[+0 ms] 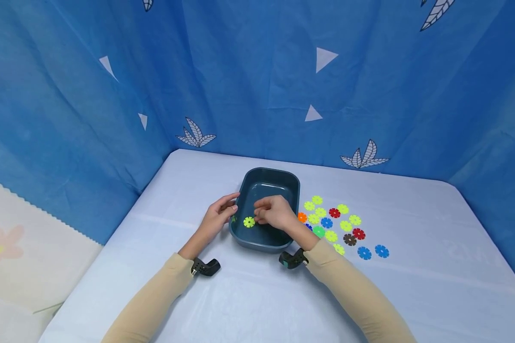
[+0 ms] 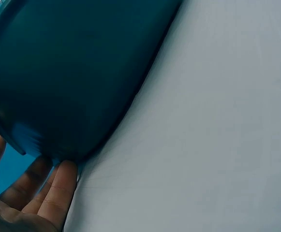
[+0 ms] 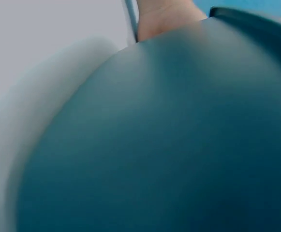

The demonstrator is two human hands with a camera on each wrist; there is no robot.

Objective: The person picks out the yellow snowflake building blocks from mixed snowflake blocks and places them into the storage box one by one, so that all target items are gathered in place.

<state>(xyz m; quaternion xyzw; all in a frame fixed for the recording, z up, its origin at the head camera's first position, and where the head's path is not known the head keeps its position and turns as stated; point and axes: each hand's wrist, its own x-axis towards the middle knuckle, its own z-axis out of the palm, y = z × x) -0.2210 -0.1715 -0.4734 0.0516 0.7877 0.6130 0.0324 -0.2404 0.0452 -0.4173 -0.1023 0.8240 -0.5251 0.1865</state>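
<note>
A dark teal plastic basin (image 1: 263,247) sits on the white-covered table. My left hand (image 1: 219,213) is at its left side; in the left wrist view, the fairly straight fingers (image 2: 58,193) touch the outer wall. Over the inside of the basin, my right hand (image 1: 274,212) has bent fingers pointing left. A yellow-green notched disc (image 1: 249,222) shows right at its fingertips, with the thumb side meeting the disc's edge. In the right wrist view the basin's wall (image 3: 145,145) hides the fingers, leaving only part of the right hand (image 3: 167,19) above the rim.
Several notched discs lie flat right of the basin, among them a red disc (image 1: 358,233), a brown disc (image 1: 349,239), a blue disc (image 1: 382,251) and an orange disc (image 1: 302,217). A blue patterned curtain (image 1: 257,85) hangs behind the table.
</note>
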